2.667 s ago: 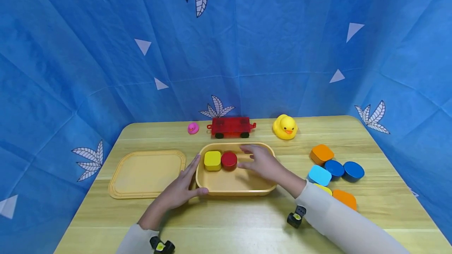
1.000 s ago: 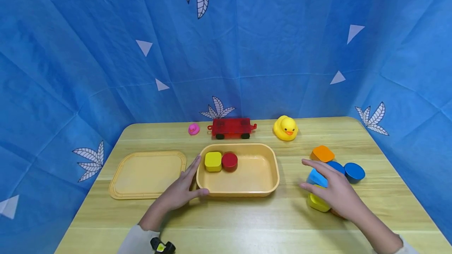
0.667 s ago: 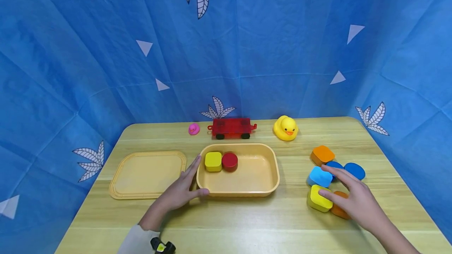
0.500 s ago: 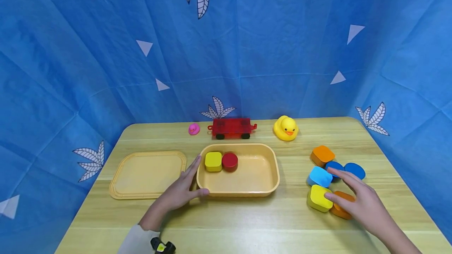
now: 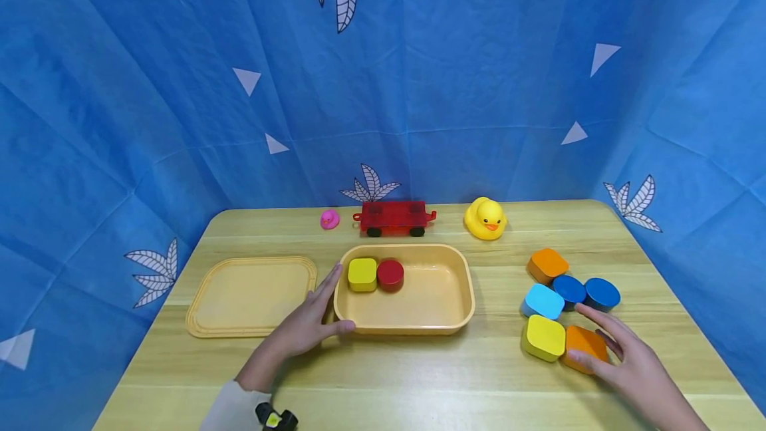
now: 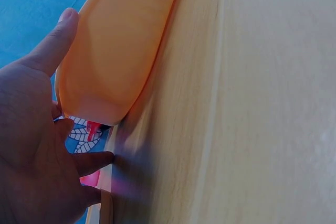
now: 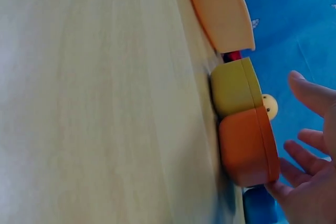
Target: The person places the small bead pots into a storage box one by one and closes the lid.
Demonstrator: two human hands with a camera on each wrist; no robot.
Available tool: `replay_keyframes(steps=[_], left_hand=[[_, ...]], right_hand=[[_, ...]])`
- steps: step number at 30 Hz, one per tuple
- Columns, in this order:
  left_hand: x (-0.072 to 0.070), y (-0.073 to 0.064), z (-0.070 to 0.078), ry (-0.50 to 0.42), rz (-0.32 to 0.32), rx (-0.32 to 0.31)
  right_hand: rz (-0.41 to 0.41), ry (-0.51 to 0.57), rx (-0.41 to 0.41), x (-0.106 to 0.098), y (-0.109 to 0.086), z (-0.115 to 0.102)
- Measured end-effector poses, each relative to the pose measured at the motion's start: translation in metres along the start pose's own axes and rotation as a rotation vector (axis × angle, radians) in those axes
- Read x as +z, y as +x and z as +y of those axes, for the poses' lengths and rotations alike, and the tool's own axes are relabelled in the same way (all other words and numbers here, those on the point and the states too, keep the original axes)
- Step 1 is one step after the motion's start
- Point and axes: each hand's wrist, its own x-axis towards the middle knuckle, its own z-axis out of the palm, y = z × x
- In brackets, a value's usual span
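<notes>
My left hand (image 5: 306, 326) rests against the left end of a tan plastic box (image 5: 431, 304), its thumb at the front rim and fingers spread straight. In the left wrist view the thumb lies along the box wall (image 6: 121, 45). Inside the box sit a yellow rounded-square block (image 5: 362, 274) and a red round block (image 5: 391, 275). My right hand (image 5: 631, 361) is at the right side of an orange block (image 5: 585, 348), thumb in front and fingers behind, not closed round it. The right wrist view shows a fingertip by the lower edge of that orange block (image 7: 244, 148).
Left of the orange block stands a yellow block (image 5: 543, 338); behind are a light-blue block (image 5: 542, 301), two blue round blocks (image 5: 602, 293) and another orange block (image 5: 547, 265). A tan lid (image 5: 251, 298) lies left. A red toy wagon (image 5: 393, 217), yellow duck (image 5: 485, 218) and pink duck (image 5: 329, 219) line the back.
My right hand has left the box, moved right to the blocks, then shifted further right and forward beside the orange block. The yellow block now shows fully. My left hand has stayed put.
</notes>
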Motion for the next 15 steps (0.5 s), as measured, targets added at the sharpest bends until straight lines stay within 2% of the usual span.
replay_keyframes(steps=[4, 15], left_hand=[[0.000, 0.000, 0.000, 0.002, -0.003, 0.001], [-0.001, 0.000, -0.001, 0.010, -0.003, 0.000]], right_hand=[[-0.072, -0.015, 0.079, -0.001, 0.003, 0.003], [-0.131, 0.039, 0.054, -0.002, 0.002, 0.024]])
